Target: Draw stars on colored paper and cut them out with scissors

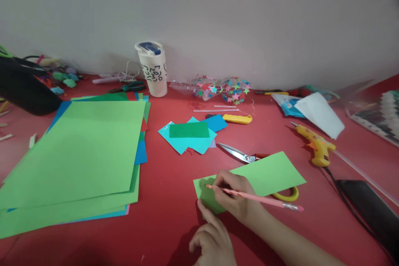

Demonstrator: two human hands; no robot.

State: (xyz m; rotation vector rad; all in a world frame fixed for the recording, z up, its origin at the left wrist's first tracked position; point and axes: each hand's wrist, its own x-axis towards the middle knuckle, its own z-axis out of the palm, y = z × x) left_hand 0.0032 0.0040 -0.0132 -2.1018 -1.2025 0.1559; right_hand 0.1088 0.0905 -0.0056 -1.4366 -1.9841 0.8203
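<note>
Both hands are placed at the near left end of a green paper strip [271, 172], which is laid flat on the red counter [168, 199] just in front of the person. A pink pencil [264, 200] is gripped by the closed fingers of the right hand [233, 199], its tip set on the paper. The left hand [213, 243] is curled nearly closed, holds nothing, and is rested by the strip's near corner. The strip is judged light, thin and easily slid or creased, so it is best pinned flat near the pencil tip. Scissors [240, 154] are partly covered by it. A glue gun [316, 145] is seen to the right, and a stack of coloured sheets [77, 153] well to the left.
</note>
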